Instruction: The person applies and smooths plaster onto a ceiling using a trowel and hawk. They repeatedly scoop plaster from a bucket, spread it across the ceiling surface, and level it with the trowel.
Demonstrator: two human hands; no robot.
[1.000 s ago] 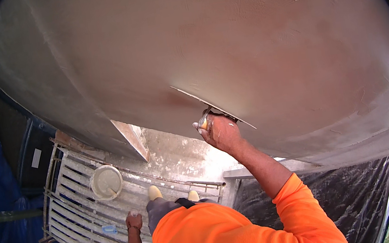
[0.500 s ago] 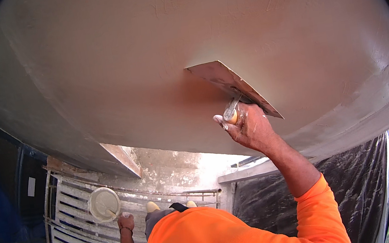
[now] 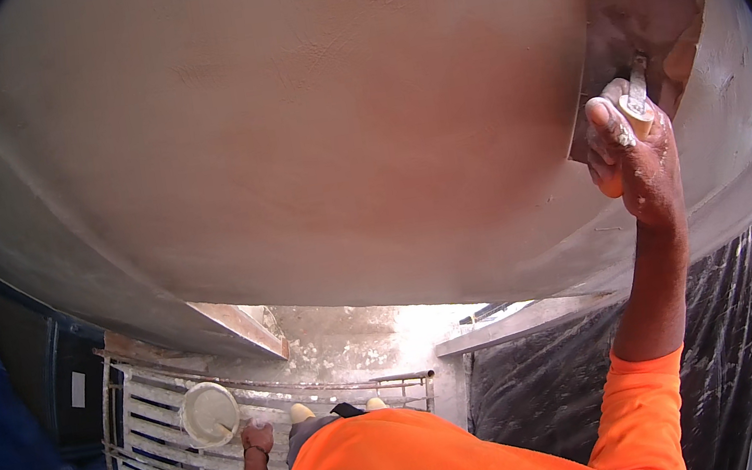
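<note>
Head view: the right hand (image 3: 645,161), clamped on a trowel (image 3: 630,17), moves from the wall's (image 3: 333,144) middle to its upper right, apparently widening the pass; the left hand's (image 3: 257,436) grip, beside a bucket (image 3: 184,409), is unclear.

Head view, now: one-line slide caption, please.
Right grip holds a flat trowel up at a smooth grey-brown surface; left grip hangs low, near a bucket on a slatted platform.

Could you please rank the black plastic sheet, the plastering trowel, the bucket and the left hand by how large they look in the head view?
1. Black plastic sheet
2. Plastering trowel
3. Bucket
4. Left hand

This is apparent size only.
</note>
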